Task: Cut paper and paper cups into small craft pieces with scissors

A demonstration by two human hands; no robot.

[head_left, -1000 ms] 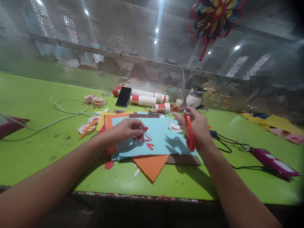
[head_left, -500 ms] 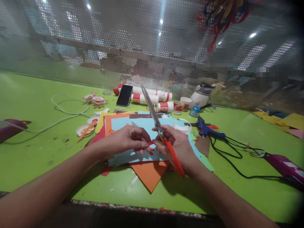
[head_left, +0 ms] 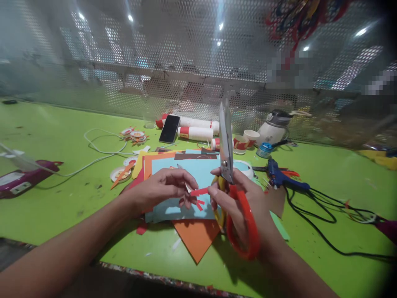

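Scissors with red and yellow handles hang on my right hand, their blades pointing up and looking closed. The thumb and a finger of that hand also pinch one end of a narrow red paper strip. At the strip's other end, my left hand holds a small red and white paper piece between curled fingers. More short red strips hang just below. Both hands are over light blue paper sheets, stacked on orange paper.
A blue glue gun with black cable lies right of the papers. Behind stand a phone, paper cups, a blue jar and a bottle. At left are small paper discs and a purple power strip.
The scissors have swung more upright and nearer the camera. My hands have drawn slightly apart, and more of the red strip shows between them. The view has shifted left.
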